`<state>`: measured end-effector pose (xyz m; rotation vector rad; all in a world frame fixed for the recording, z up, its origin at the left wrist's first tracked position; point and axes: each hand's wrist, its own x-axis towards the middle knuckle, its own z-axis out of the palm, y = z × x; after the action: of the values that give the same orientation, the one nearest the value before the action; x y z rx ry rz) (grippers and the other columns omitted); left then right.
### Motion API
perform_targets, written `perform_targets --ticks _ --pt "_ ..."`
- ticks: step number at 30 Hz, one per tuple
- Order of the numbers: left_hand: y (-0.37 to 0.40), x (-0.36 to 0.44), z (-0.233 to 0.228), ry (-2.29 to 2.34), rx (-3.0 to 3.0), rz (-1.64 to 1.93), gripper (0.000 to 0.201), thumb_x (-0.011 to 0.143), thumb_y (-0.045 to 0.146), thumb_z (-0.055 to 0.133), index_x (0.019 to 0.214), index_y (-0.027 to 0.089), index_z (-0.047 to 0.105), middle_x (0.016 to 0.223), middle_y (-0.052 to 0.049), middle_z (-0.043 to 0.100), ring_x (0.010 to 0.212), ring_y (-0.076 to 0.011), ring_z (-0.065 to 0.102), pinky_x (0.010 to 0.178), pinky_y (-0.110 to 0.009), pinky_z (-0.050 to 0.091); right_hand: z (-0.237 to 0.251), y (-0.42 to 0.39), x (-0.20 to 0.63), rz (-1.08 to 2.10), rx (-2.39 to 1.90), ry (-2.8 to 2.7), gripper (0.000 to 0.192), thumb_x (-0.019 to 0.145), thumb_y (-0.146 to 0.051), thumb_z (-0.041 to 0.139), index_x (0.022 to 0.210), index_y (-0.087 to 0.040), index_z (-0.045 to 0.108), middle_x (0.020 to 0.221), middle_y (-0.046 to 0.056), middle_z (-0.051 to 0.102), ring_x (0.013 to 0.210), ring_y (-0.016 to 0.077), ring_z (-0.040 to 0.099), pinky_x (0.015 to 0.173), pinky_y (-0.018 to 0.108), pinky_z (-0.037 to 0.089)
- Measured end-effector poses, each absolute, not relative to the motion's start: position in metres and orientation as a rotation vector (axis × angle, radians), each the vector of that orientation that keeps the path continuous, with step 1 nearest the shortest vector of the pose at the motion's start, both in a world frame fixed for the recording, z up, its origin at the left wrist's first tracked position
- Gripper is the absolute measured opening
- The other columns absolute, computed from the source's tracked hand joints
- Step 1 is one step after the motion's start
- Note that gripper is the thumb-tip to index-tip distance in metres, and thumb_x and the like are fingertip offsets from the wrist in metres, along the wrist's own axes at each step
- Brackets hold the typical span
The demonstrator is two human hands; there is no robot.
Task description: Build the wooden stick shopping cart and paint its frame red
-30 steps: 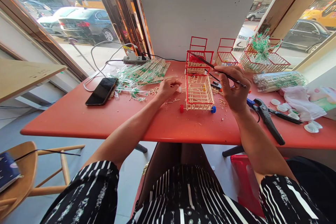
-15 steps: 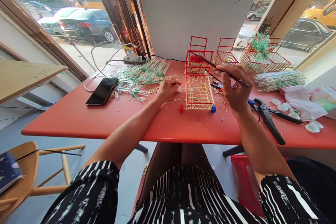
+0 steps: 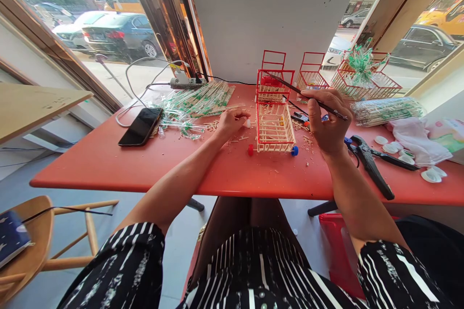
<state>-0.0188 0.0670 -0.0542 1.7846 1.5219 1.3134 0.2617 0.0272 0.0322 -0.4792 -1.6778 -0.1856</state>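
Head cam: our right hand point(image 3: 326, 123) pinches a thin black stick point(image 3: 304, 95), tip over the stick cart point(image 3: 274, 127) just left of it. Left hand point(image 3: 232, 123) curled on a small white bit, cart's other side. Prob risk imo: a slip knocks the glued slats.

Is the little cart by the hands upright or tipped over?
Upright: the cart stands on the table, red and blue wheels underneath, open top facing up.

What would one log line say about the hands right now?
left hand: on small white piece, table | right hand: holds thin dark stick | stick cart: between hands
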Motion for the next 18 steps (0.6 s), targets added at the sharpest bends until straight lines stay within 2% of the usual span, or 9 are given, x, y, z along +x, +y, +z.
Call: perform_targets --ticks 18 --pt "0.0669 -0.0189 -0.054 1.522 1.746 1.314 0.026 0.087 0.015 0.065 0.097 0.02 0.089 0.106 -0.004 0.088 0.1 -0.0203 0.081 0.093 -0.029 0.064 0.0386 0.0259 0.2702 -0.338 -0.602 -1.59 0.025 0.107 -0.032 0.057 0.103 -0.03 0.081 0.092 0.003 0.084 0.092 0.0253 0.08 0.09 0.049 0.065"
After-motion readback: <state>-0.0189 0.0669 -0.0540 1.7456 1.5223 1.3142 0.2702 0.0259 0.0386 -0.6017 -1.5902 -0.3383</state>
